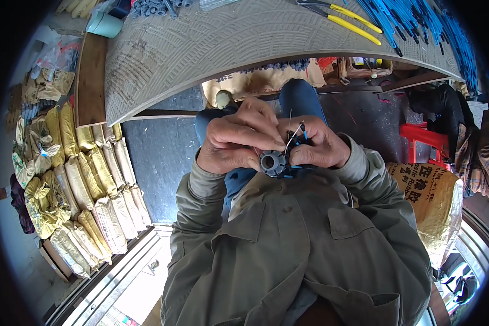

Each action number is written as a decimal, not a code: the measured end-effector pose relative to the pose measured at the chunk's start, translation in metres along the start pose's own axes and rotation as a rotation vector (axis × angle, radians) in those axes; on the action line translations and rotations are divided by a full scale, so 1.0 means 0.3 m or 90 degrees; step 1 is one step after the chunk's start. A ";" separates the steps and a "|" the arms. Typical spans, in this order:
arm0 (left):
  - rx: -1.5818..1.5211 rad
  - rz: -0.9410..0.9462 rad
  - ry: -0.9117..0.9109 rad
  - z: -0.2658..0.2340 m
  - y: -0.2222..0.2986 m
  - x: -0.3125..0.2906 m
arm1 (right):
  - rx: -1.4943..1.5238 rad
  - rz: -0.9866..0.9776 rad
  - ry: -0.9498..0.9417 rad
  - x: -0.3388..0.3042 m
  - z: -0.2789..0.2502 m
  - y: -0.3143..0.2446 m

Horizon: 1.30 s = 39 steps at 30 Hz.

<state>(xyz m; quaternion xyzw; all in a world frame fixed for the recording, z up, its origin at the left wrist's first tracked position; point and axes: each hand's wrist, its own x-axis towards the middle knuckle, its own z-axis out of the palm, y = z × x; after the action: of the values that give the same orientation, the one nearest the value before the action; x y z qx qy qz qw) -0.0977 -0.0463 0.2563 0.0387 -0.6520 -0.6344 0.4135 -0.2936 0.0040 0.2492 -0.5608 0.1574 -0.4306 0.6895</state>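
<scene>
Above my lap, both hands meet around a small dark-grey ring point(273, 163) with notches round its edge and a round hole through it. My left hand point(239, 138) is closed, its thumb and fingertips pinching the ring's left side. On the other side my right hand point(318, 145) is closed around a black piece with blue tips point(294, 140), right against the ring. Thin pale strands stick up between the hands. More blue bits show below the ring. The fingers hide how these parts join.
A textured grey table point(212, 49) spans the far side. On it lie yellow-handled pliers point(353, 27), a heap of blue-and-black strips point(405, 22) and grey tubular parts point(155, 7). Stacked yellowish sacks point(87, 174) fill the left. A red stool point(424, 140) and a printed sack point(426, 190) stand right.
</scene>
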 end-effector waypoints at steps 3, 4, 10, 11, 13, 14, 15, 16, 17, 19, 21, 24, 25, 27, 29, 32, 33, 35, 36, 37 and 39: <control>0.005 -0.001 -0.014 0.006 -0.004 0.004 | -0.005 0.078 -0.011 -0.010 -0.010 -0.007; -0.004 -0.015 -0.014 0.009 -0.005 0.007 | 0.013 0.094 -0.017 -0.011 -0.015 -0.003; 0.030 -0.024 -0.093 -0.005 0.032 0.073 | 0.064 0.099 -0.030 -0.032 -0.028 -0.061; 0.064 -0.029 -0.139 -0.011 0.055 0.088 | 0.056 0.096 -0.029 -0.031 -0.020 -0.074; 0.136 -0.037 -0.230 -0.010 0.098 0.128 | -0.021 0.012 -0.009 -0.030 -0.001 -0.100; 0.138 -0.031 -0.234 0.005 0.122 0.140 | -0.058 -0.030 0.001 -0.030 0.007 -0.109; 0.198 -0.027 -0.219 0.026 0.149 0.147 | -0.063 -0.032 0.001 -0.032 0.008 -0.114; 0.257 -0.024 -0.202 0.047 0.171 0.149 | -0.082 -0.036 0.014 -0.036 0.007 -0.116; 0.315 -0.022 -0.182 0.064 0.183 0.147 | -0.100 -0.038 0.028 -0.043 0.009 -0.117; 0.353 -0.015 -0.171 0.079 0.172 0.125 | -0.117 -0.039 0.039 -0.050 0.010 -0.108; 0.428 -0.008 -0.147 0.085 0.159 0.100 | -0.125 -0.057 0.044 -0.052 0.005 -0.086; 0.440 -0.010 -0.204 0.061 0.166 0.103 | -0.145 -0.064 0.049 -0.049 0.015 -0.085; 0.445 -0.010 -0.235 0.058 0.170 0.102 | -0.165 -0.064 0.061 -0.052 0.024 -0.089; 0.452 0.002 -0.207 0.068 0.175 0.107 | -0.189 -0.069 0.074 -0.059 0.036 -0.092; 0.459 0.028 -0.157 0.083 0.172 0.125 | -0.286 -0.133 0.123 -0.068 0.038 -0.079; 0.384 -0.040 0.055 0.166 0.183 0.100 | -0.395 -0.203 0.190 -0.069 0.050 -0.078; 0.341 -0.081 0.163 0.187 0.181 0.094 | -0.447 -0.235 0.226 -0.065 0.059 -0.078; 0.305 -0.093 0.157 0.194 0.153 0.067 | -0.502 -0.266 0.266 -0.061 0.067 -0.074; 0.273 -0.108 0.159 0.191 0.128 0.047 | -0.529 -0.278 0.278 -0.060 0.061 -0.061; 0.243 -0.126 0.162 0.187 0.107 0.028 | -0.552 -0.289 0.290 -0.059 0.056 -0.041; 0.224 -0.115 0.186 0.183 0.068 0.003 | -0.571 -0.300 0.305 -0.048 0.053 -0.009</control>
<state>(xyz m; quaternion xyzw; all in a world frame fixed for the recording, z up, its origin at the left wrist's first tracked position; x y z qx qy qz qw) -0.1208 0.0007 0.2824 0.2597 -0.6798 -0.5330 0.4316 -0.2919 0.0251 0.2529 -0.7055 0.3480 -0.5791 0.2138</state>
